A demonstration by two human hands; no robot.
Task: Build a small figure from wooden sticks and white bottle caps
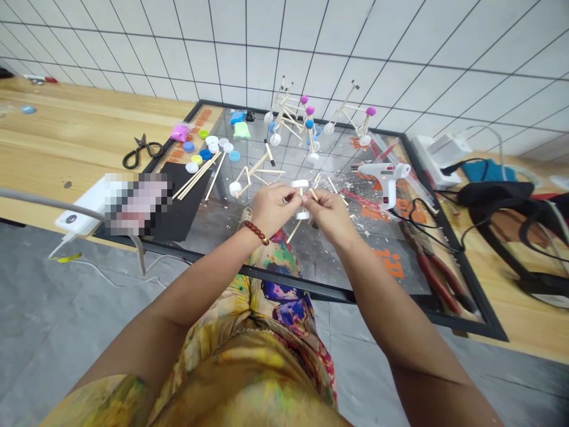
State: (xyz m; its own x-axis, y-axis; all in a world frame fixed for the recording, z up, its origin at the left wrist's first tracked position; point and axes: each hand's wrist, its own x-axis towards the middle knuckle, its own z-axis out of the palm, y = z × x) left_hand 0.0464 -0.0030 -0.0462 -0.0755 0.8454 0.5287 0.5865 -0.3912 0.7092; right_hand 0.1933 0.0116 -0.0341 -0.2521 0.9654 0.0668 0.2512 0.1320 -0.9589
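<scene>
A small wheel-and-axle piece, two white bottle caps joined by a thin wooden stick, sits between the person's two hands, above the middle of a black-framed glass panel. A white tiled wall with dark grout lines rises beyond a long wooden table, and a grey floor shows below its near edge. The glass panel lies on the table, and the person's patterned, multicoloured clothing fills the bottom of the view. Toward the far edge of the panel stand two larger stick models with white, blue and pink round ends, and a smaller one lies nearer the left hand. On the right of the panel rest a white glue gun and, by the frame, red-handled pliers. Black-handled scissors lie on the table at left, near a black sheet with loose wooden sticks and coloured bottle caps close by. The left hand (a beaded bracelet circles its wrist) pinches the piece at the upper cap, while the right hand pinches a stick beside it, the fingers of both hands nearly meeting.
</scene>
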